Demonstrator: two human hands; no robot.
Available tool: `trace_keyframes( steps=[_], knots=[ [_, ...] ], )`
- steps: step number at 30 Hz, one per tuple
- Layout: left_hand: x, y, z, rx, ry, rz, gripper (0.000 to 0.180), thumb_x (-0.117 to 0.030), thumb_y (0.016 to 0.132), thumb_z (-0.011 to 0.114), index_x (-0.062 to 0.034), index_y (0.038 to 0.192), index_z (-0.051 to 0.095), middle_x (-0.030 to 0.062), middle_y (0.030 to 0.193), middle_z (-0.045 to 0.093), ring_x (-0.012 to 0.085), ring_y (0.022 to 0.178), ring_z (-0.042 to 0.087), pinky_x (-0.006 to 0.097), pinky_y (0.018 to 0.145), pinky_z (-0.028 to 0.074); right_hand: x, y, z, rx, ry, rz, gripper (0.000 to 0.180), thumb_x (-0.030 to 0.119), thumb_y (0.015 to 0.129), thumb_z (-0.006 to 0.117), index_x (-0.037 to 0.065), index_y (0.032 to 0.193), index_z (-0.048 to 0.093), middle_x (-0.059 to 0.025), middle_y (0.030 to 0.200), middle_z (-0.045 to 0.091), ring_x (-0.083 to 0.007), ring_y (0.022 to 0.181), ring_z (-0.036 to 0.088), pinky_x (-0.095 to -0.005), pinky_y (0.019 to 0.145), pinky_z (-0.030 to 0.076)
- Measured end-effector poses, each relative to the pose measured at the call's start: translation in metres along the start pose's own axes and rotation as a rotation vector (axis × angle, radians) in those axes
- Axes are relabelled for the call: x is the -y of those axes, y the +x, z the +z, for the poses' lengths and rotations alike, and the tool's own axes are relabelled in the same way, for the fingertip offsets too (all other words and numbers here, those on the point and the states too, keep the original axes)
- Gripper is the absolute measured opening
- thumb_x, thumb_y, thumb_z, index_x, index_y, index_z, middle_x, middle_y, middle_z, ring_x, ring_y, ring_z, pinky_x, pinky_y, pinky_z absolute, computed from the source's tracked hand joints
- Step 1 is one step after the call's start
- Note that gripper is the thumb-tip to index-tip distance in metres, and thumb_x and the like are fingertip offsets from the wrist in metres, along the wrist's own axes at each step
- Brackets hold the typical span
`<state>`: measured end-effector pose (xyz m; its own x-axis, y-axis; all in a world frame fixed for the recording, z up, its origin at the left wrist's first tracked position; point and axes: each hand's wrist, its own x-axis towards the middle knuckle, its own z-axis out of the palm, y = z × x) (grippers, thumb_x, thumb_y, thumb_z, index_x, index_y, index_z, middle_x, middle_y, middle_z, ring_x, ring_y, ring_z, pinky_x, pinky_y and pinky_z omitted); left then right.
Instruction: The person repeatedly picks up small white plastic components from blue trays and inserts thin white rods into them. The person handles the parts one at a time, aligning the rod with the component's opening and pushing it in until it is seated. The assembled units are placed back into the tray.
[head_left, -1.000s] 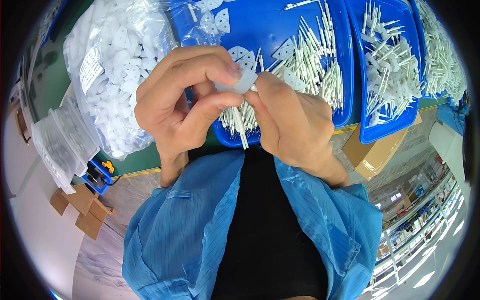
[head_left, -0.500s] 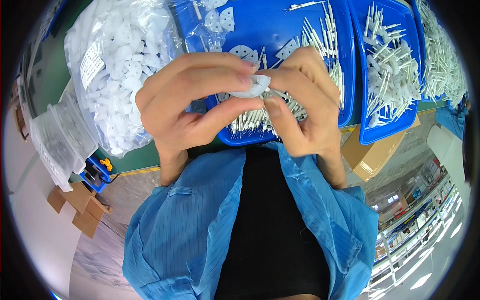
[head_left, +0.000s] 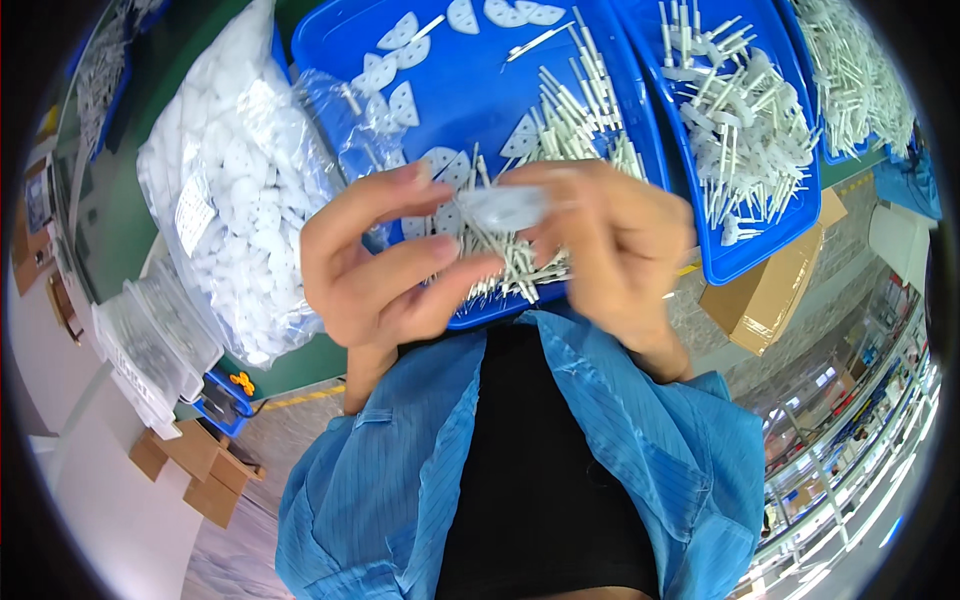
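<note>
A translucent white plastic piece [head_left: 505, 207], smeared by motion, is pinched at its right end between the fingers of my right hand [head_left: 620, 250]. Whether a thin rod is attached to it cannot be made out. My left hand [head_left: 375, 260] is open beside it, its fingers spread and apart from the piece. Both hands hover over the near part of a blue tray [head_left: 470, 90]. Under them lies a heap of thin white rods [head_left: 515, 265]. Flat, rounded white pieces with small holes [head_left: 403, 103] are scattered across the tray.
A clear bag full of white pieces [head_left: 250, 220] stands left of the tray, with clear plastic containers [head_left: 155, 325] nearby. On the right, another blue tray [head_left: 735, 255] holds rods joined with white pieces. A cardboard box [head_left: 765, 295] sits below it.
My left fingers have come off the white plastic piece and spread apart. My right hand keeps the piece and is moving. The whole view has shifted, showing more of the tray's far side.
</note>
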<state>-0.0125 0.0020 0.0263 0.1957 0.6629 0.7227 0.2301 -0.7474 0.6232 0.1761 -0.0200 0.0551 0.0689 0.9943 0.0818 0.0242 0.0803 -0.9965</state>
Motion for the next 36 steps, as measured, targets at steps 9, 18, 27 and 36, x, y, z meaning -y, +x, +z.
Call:
trace_keyframes(
  steps=[9,18,27,36],
  knots=[
    [-0.019,0.018,0.032,0.046,0.093,-0.399,0.044,-0.010,0.070,0.086,-0.0024,0.108,0.065,0.0158,0.107,0.066,0.0274,0.087,0.065,0.034,0.074,0.053,0.032,0.013,-0.128,-0.571,-0.912,-0.175,0.021,0.016,0.095,0.065,0.002,0.111,0.069,-0.0003,0.072,0.061,-0.0035,0.056,0.045,-0.0199,0.050,0.033],
    [0.003,0.015,0.054,0.483,0.583,-0.407,0.030,-0.011,0.079,0.076,-0.0076,0.108,0.072,0.0134,0.121,0.063,0.0307,0.111,0.056,0.039,0.096,0.045,-0.020,0.073,-0.034,0.171,-0.988,-0.535,0.023,-0.002,0.082,0.064,0.002,0.104,0.070,-0.0112,0.097,0.062,-0.0283,0.089,0.062,-0.0376,0.077,0.052],
    [-0.001,0.004,0.025,0.075,0.035,-0.712,0.023,0.000,0.082,0.073,-0.0031,0.105,0.069,0.0072,0.088,0.067,0.0137,0.085,0.064,0.027,0.071,0.050,-0.064,0.070,-0.029,0.160,-1.203,-0.604,0.011,0.009,0.075,0.064,0.006,0.085,0.068,-0.0047,0.084,0.062,-0.0214,0.087,0.062,-0.0346,0.073,0.048],
    [0.003,-0.007,0.003,-0.179,-0.585,-0.715,0.024,-0.009,0.097,0.058,0.0014,0.118,0.054,0.0085,0.070,0.060,0.0140,0.056,0.057,0.027,0.050,0.047,0.022,0.079,-0.071,-0.137,-0.945,-0.161,0.016,0.016,0.091,0.066,0.004,0.102,0.063,-0.0118,0.100,0.061,-0.0248,0.091,0.060,-0.0341,0.077,0.049]
  ],
)
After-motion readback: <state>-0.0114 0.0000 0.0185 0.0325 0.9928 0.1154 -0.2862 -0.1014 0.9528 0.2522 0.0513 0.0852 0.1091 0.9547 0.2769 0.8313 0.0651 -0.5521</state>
